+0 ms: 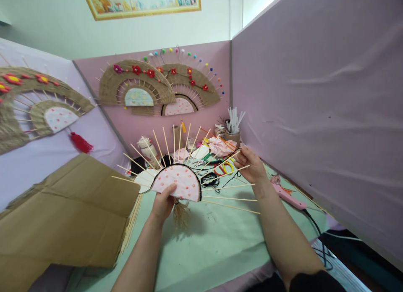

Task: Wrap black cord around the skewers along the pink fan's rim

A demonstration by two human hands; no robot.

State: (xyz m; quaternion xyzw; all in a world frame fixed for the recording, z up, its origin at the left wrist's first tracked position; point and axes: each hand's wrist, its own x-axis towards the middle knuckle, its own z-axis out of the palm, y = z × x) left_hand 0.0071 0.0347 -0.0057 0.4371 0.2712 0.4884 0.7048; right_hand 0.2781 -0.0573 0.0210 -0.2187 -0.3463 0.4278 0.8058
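Over a green table [217, 245], pinching a spotty pink half-round fan [182, 180], black-edged with sticks [229, 198], in left hand [163, 203]; black string [208, 182] in right hand [251, 165].

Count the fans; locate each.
4: one fan in the left hand, a second fan on the left panel, a blue-centred fan on the back panel, a fourth fan partly hidden behind it.
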